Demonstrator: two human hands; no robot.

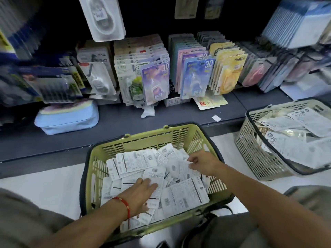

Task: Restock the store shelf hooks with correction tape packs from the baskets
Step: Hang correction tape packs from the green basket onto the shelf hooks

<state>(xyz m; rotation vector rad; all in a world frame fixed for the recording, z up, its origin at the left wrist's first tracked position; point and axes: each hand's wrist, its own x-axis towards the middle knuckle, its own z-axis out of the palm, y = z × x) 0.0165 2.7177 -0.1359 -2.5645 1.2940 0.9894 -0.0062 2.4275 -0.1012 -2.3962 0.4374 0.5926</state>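
Two hands: both were down in the green basket (141, 138) at 6 o'clock.
Left hand (141, 193): lay flat on the loose packs (184, 196), fingers straight and together, pressing the pile without gripping; a red cord (123, 204) circled the wrist.
Right hand (202, 162): at the basket's 2 o'clock corner, thumb and fingertips pinched the edge of one white pack (179, 168).
Packs: lay mostly printed back up, heaped across the green basket from wall to wall.
Grey basket (258, 149): stood at 3 o'clock on the floor, tilted, also holding packs.
Shelf (111, 126): dark ledge at 12 o'clock, just behind the green basket.
Hooks: rows of hanging carded packs (155, 83) filled the back wall at 12 o'clock; the hooks themselves could not be made out.
Pouch (66, 119): pale blue, lay on the shelf at 10 o'clock.
Paper scrap (216, 118): small and white, on the shelf at 1 o'clock.
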